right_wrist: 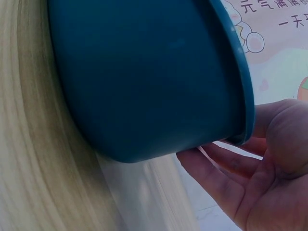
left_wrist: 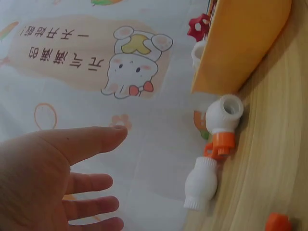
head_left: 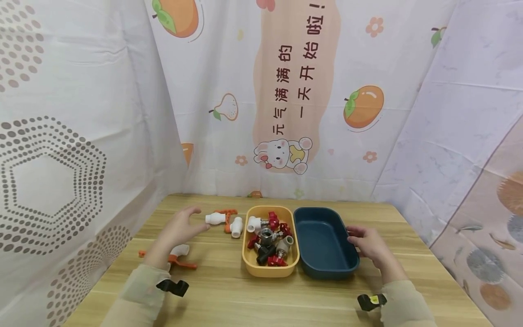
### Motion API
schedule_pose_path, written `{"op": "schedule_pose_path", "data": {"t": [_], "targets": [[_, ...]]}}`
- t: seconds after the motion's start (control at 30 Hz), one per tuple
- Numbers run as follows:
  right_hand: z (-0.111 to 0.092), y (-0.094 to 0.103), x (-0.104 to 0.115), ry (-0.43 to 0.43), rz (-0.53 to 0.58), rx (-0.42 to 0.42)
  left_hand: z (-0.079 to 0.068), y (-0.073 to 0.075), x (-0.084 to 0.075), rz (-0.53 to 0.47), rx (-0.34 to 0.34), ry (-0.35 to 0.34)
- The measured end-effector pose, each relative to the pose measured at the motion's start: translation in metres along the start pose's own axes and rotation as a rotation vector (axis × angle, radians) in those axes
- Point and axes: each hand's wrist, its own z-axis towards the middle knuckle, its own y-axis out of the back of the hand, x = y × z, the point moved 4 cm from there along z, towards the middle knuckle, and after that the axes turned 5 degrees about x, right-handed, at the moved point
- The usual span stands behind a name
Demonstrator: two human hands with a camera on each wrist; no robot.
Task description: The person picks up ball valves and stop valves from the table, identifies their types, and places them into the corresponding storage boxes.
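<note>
My left hand (head_left: 185,229) hovers over the table's left part, fingers loosely spread and holding nothing. Closest to its fingertips lies a white plastic ball valve (head_left: 215,219) with an orange handle. Beside that one is a second white ball valve (head_left: 236,227), also orange-handled. Partly hidden by the left forearm are more white valve pieces (head_left: 180,250) with orange handles. At the far side of the table's right half, my right hand (head_left: 369,245) grips the right rim of a dark blue tray (head_left: 327,274); its fingers touch the outer wall (right_wrist: 144,106), and the thumb tip is hidden.
A yellow tray (head_left: 269,271) stands left of the blue one, close against it. It holds several valves (head_left: 266,236), some with red handwheels, and a white elbow-like fitting (head_left: 254,224). Printed curtains (head_left: 229,150) hang behind the wooden table (head_left: 245,299).
</note>
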Motion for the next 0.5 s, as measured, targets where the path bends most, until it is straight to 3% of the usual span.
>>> {"op": "schedule_pose_path", "data": {"t": [0.3,0.5], "targets": [[0.001,0.0,0.002,-0.002,-0.012,0.001,-0.005,0.003,0.027,-0.042,0.044,0.08],[0.001,0.0,0.001,-0.003,-0.015,0.004,-0.007,0.002,0.037,-0.02,0.043,0.069]]}}
